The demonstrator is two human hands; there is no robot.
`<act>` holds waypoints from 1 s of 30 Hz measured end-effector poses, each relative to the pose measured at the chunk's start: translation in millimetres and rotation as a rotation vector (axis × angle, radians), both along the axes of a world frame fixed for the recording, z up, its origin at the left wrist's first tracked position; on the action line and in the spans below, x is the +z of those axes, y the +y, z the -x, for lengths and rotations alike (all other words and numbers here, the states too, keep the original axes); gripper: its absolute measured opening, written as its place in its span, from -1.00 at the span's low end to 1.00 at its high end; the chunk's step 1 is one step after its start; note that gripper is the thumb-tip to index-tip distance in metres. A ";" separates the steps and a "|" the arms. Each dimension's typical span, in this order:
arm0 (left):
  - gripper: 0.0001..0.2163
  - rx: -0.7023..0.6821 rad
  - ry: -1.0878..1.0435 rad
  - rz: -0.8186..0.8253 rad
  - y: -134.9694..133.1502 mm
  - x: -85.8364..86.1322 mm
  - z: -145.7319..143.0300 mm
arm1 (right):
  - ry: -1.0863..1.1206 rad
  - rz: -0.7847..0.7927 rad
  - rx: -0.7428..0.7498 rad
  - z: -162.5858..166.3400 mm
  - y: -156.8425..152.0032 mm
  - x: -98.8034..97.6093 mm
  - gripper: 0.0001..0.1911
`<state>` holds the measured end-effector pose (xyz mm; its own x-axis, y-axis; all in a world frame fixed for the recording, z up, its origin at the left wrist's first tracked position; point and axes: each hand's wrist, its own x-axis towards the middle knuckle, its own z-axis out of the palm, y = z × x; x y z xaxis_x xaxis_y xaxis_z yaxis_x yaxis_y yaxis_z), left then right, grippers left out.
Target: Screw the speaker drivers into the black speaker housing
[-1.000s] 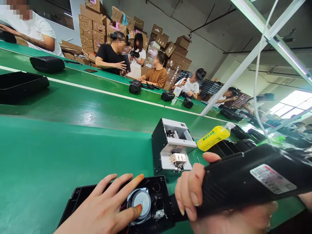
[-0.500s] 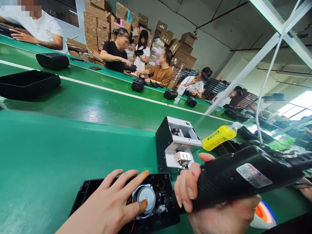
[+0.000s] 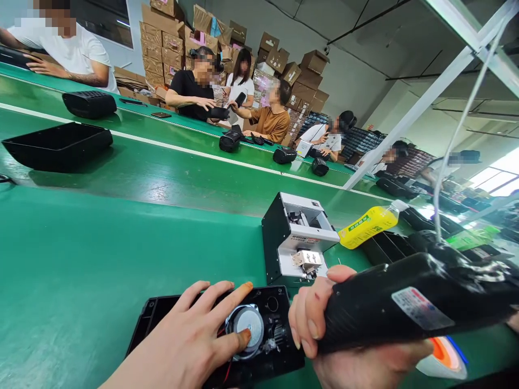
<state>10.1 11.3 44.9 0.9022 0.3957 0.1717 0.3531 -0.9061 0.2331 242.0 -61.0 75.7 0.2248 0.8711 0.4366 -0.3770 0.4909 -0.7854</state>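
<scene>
Worktop (image 3: pixel 101 259): green, long; co-workers seated along the far side.
Electric screwdriver (image 3: pixel 405 305): black, near right; looks stiff and fairly heavy, best taken round the barrel. Right hand (image 3: pixel 324 329) wrapped tight around its front end, tip towards the housing.
Speaker housing (image 3: pixel 227 335): black plastic, open, lying flat at near centre; likely light, rigid, apt to slide, best held at the rim.
Screw feeder (image 3: pixel 298 237): just beyond the housing.
Left hand (image 3: pixel 190 340): grip spread, fingers apart, pressing on the housing, thumb on the speaker driver (image 3: pixel 247 336), whose parts look fragile
</scene>
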 end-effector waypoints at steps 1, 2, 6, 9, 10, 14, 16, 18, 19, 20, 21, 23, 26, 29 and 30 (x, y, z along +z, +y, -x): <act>-0.49 0.005 0.013 -0.018 -0.9 3.1 -0.1 | 0.034 0.000 0.014 1.3 -0.6 -1.5 -0.39; -0.51 0.003 0.021 -0.041 -1.5 5.5 -0.1 | 0.068 0.005 0.029 2.2 -1.0 -3.4 -0.39; -0.54 -0.018 0.047 -0.113 -1.6 8.2 0.8 | 0.104 0.006 0.108 2.5 -1.6 -13.1 -0.33; -0.54 -0.018 0.018 -0.113 -1.3 5.6 1.5 | 0.087 -0.007 0.159 1.5 -2.9 -18.3 -0.31; -0.53 -0.018 0.011 -0.102 -1.2 4.5 1.6 | 0.077 -0.002 0.164 1.2 -3.5 -18.6 -0.32; -0.53 -0.021 0.030 -0.077 1.1 0.3 1.7 | -0.002 0.054 0.133 -1.4 -2.7 -9.5 -0.27; -0.57 -0.025 0.042 -0.098 2.4 -1.1 1.9 | -0.100 0.125 0.198 -4.2 2.1 -0.4 -0.39; -0.61 -0.039 0.032 -0.120 2.7 -2.4 2.1 | -0.212 0.204 0.316 -6.4 9.7 8.9 -0.48; -0.65 -0.032 0.010 -0.128 2.4 -3.0 2.2 | -0.249 0.230 0.352 -6.6 13.8 13.2 -0.48; -0.67 -0.015 -0.015 -0.136 2.1 -3.6 2.3 | -0.258 0.241 0.333 -6.1 17.8 17.2 -0.49; -0.67 0.003 -0.037 -0.144 1.8 -4.0 2.3 | -0.239 0.236 0.250 -5.0 21.4 21.1 -0.52; -0.67 0.030 -0.061 -0.171 2.2 -3.5 1.7 | -0.158 0.190 -0.002 -2.5 26.8 29.3 -0.53; -0.77 0.010 -0.037 -0.184 6.0 2.8 -1.1 | -0.083 0.112 -0.230 -5.1 28.7 44.0 -0.45; -0.54 -0.025 0.011 -0.174 10.1 12.8 -6.2 | -0.075 0.034 -0.286 -20.4 22.8 59.5 -0.42; -0.48 -0.019 0.018 -0.183 10.8 14.9 -8.0 | -0.079 -0.005 -0.314 -27.3 19.9 64.0 -0.41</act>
<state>18.1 22.1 59.9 0.9126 0.3428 0.2227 0.3386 -0.9391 0.0579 269.3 -41.1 139.7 0.4476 0.7626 0.4670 -0.1450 0.5772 -0.8036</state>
